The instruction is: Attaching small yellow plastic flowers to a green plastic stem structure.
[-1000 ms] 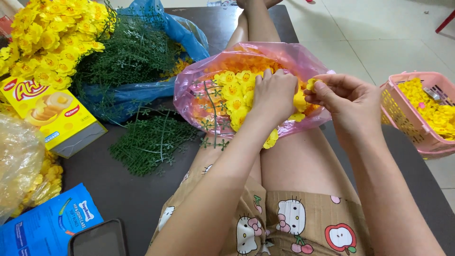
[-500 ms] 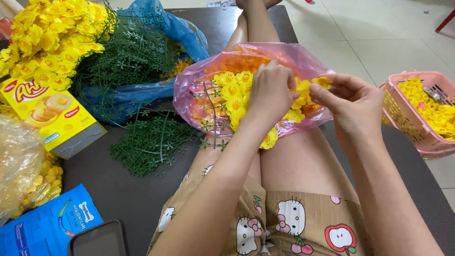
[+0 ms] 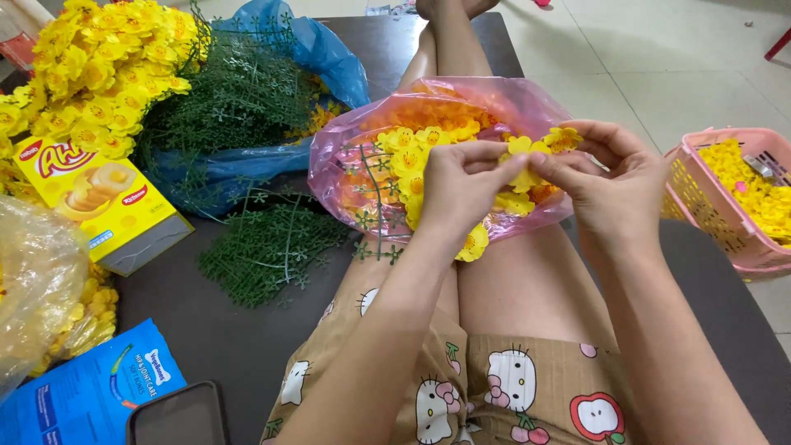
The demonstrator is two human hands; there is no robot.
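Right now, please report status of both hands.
Left hand and right hand pinch one yellow flower. Over pink bag on lap. Nothing blocking.

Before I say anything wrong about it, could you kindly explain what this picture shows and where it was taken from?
There is no machine here: a camera worn on a person's head looks down at their own two bare hands and legs. The person sits with a pink plastic bag of yellow artificial flowers on their lap. The left hand and right hand meet above the bag, and the fingers pinch one yellow flower between them. On the dark surface to the left lie green plastic sprigs, a blue bag, a heap of finished yellow blossoms, a yellow snack box, a blue packet and a phone. To the right stands a pink basket holding more flowers.
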